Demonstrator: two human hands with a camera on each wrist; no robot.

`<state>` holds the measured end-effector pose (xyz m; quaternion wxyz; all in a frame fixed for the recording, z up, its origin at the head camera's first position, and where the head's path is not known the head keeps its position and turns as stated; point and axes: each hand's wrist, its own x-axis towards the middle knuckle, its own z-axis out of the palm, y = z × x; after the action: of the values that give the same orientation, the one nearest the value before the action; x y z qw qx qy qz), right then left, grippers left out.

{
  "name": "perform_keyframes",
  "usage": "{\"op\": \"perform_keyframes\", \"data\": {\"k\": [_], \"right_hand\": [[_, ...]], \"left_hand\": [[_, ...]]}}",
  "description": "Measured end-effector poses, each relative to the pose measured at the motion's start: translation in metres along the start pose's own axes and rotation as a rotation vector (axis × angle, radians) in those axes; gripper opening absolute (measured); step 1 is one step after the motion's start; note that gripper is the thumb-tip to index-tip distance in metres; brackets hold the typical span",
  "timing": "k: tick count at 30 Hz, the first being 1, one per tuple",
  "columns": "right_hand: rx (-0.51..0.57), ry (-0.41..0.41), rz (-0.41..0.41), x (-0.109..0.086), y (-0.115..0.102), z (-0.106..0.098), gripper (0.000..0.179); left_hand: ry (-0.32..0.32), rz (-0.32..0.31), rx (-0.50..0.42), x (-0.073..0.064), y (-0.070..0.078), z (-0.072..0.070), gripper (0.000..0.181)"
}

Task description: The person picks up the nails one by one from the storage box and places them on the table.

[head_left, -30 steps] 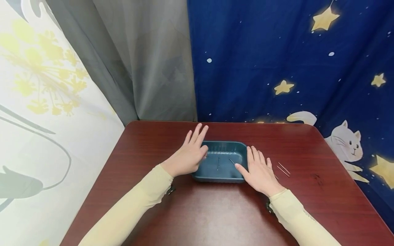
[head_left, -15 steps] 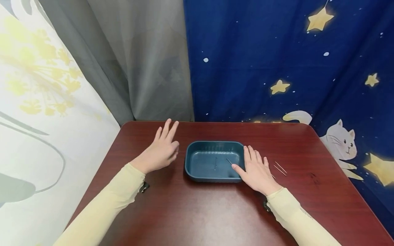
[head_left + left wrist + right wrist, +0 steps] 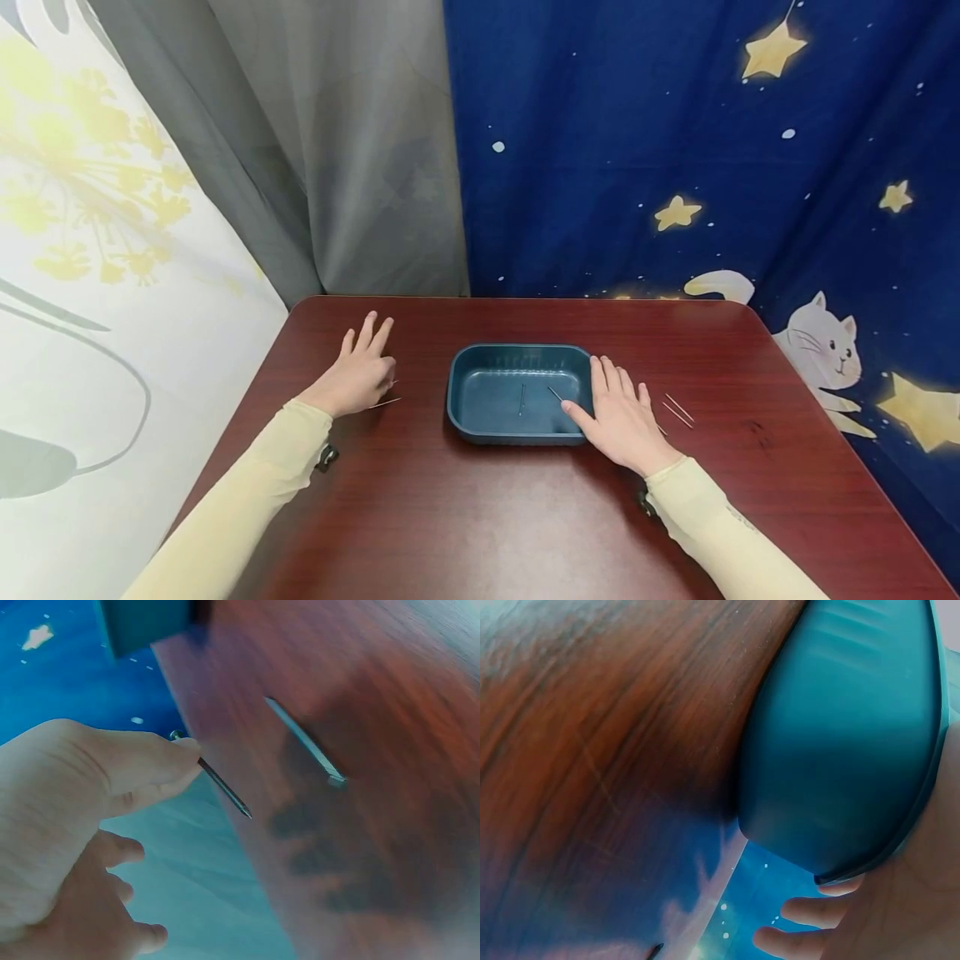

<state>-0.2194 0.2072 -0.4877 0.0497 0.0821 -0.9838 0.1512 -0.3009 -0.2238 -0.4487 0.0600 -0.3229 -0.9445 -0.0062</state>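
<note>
My left hand (image 3: 356, 377) is low over the table's left part, pinching a nail (image 3: 227, 790) between thumb and forefinger, the other fingers spread. On the table beside it lies another nail (image 3: 304, 740), also visible in the head view. At the table's middle stands a teal rectangular tray (image 3: 517, 439). Inside it are two nails, one upright in the view (image 3: 522, 400) and one slanted (image 3: 554, 393) close to the right thumb. My right hand (image 3: 625, 425) rests on the tray's right rim, fingers straight and thumb over the inside.
Right of the right hand, several nails (image 3: 678, 415) lie on the dark red wooden table (image 3: 480, 517). A grey curtain (image 3: 382, 167) and a blue starry curtain (image 3: 585, 167) hang behind the far edge. A white patterned curtain (image 3: 150, 333) is at left.
My left hand has moved left from over the tray and down to the table, where it now pinches a nail. My right hand stays on the tray's rim.
</note>
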Motion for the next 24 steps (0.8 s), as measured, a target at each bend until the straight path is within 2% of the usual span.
{"op": "perform_keyframes", "data": {"k": [4,9,17,24], "right_hand": [[-0.002,0.008,0.001,-0.001,0.000,0.001,0.099],[0.008,-0.002,-0.001,-0.001,0.000,0.001,0.097],[0.009,0.006,0.000,0.000,-0.002,-0.002,0.097],[0.009,0.014,0.001,-0.001,0.001,0.001,0.097]], "left_hand": [[-0.046,-0.033,-0.016,-0.004,-0.008,0.014,0.022],[-0.074,-0.040,-0.015,-0.008,-0.011,0.030,0.024],[-0.005,-0.025,0.018,-0.002,-0.012,0.040,0.024],[-0.004,-0.034,-0.006,0.001,-0.011,0.043,0.024]]}}
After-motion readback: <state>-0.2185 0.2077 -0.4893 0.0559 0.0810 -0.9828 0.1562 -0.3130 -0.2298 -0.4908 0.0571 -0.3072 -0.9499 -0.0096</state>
